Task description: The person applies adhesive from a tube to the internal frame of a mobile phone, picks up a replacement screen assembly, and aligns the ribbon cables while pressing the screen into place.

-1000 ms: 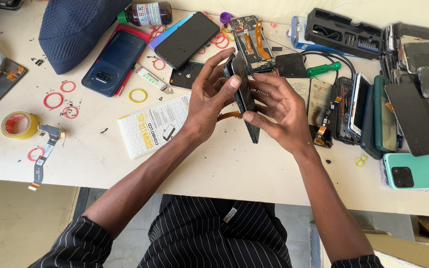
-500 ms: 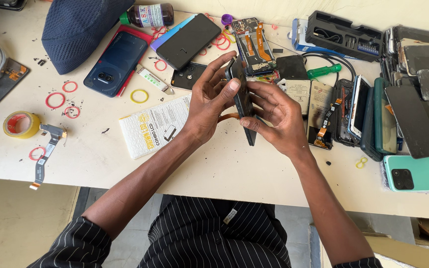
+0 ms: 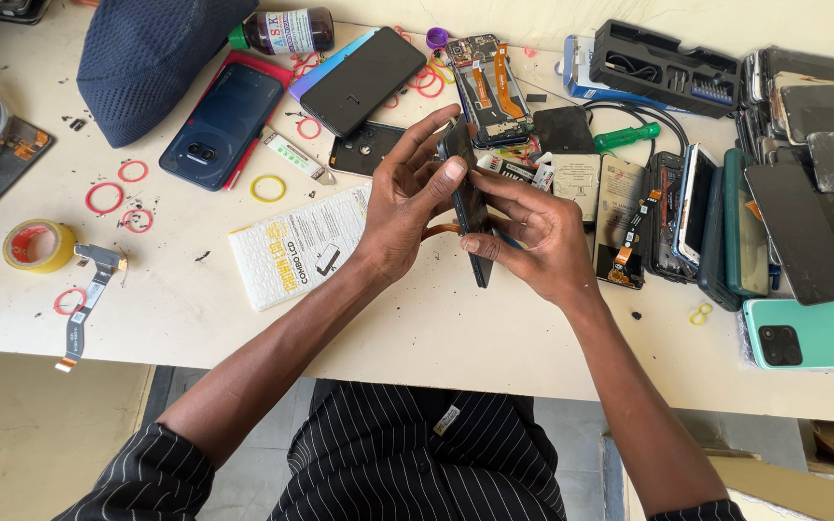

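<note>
Above the table, two hands grip one dark phone.

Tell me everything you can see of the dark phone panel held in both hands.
The dark phone panel is a thin, flat, black slab, glossy-looking, seen nearly edge-on and held upright above the white table. The left hand grips its upper part with the thumb on the edge; the right hand pinches its lower side. Its face is hidden.

Bright even daylight; soft shadows under hands; sharp focus; slight wide-angle edge distortion
</note>
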